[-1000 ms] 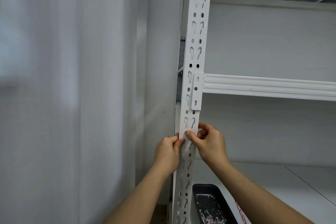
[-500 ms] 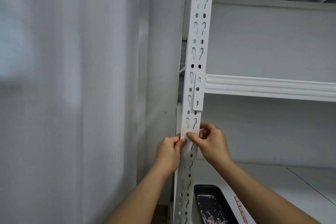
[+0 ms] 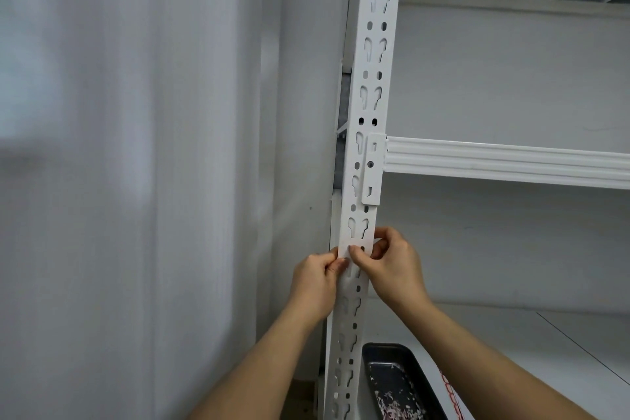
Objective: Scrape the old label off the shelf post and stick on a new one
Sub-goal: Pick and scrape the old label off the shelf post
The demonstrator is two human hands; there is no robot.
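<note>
A white slotted shelf post (image 3: 373, 85) runs top to bottom through the middle of the view. Across its face, just below the shelf beam, lies a small white label (image 3: 344, 251), hard to tell from the white metal. My left hand (image 3: 315, 280) pinches the label's left edge against the post. My right hand (image 3: 392, 262) presses its thumb on the label's middle, fingers curled around the post's right side. Most of the label is hidden under my fingers.
A white shelf beam (image 3: 504, 160) hooks into the post and runs right. On the lower shelf board (image 3: 531, 351) sits a dark tray (image 3: 399, 382) holding pale scraped bits. A grey wall (image 3: 136, 181) fills the left side.
Both hands stay on the label at the same spot on the post; the fingers have shifted only slightly, and the view has drifted a little.
</note>
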